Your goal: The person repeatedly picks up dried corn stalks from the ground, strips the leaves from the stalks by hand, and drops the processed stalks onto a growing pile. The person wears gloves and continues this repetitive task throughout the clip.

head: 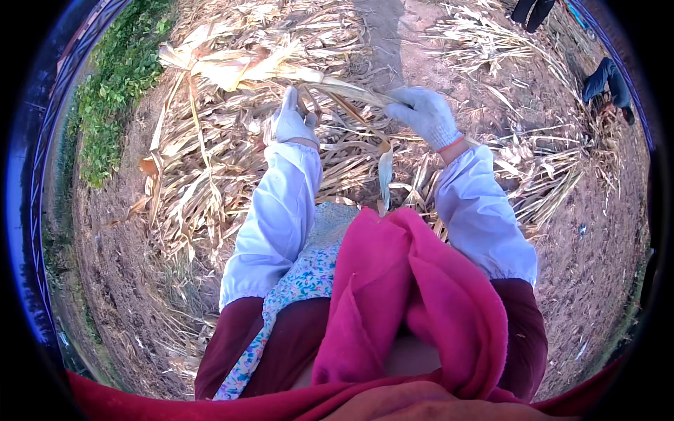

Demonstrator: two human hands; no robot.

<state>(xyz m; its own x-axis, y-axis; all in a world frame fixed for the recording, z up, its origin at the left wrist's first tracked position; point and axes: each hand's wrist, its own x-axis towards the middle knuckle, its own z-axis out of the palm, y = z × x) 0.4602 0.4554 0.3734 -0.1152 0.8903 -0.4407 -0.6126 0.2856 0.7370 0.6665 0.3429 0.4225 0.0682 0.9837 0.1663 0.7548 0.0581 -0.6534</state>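
Note:
My right hand (425, 113), in a pale knitted glove with an orange cuff edge, is closed around the lower part of a dry corn stalk (350, 89). The stalk stretches left across the view to pale open husks (226, 66) and hanging dry leaves. Below the husks my left hand (295, 118), gloved too, is raised with fingers pointing up beside some brown leaf strips; whether it grips them cannot be told. Several dry stalks and leaves (337, 171) lie on the ground beneath both hands.
Green leafy plants (113, 89) grow at the left. More cut stalks (547, 179) lie on bare soil at the right. Two people's legs, in dark trousers (533, 10) and blue trousers (608, 81), show at the upper right. A pink scarf (421, 273) hangs before me.

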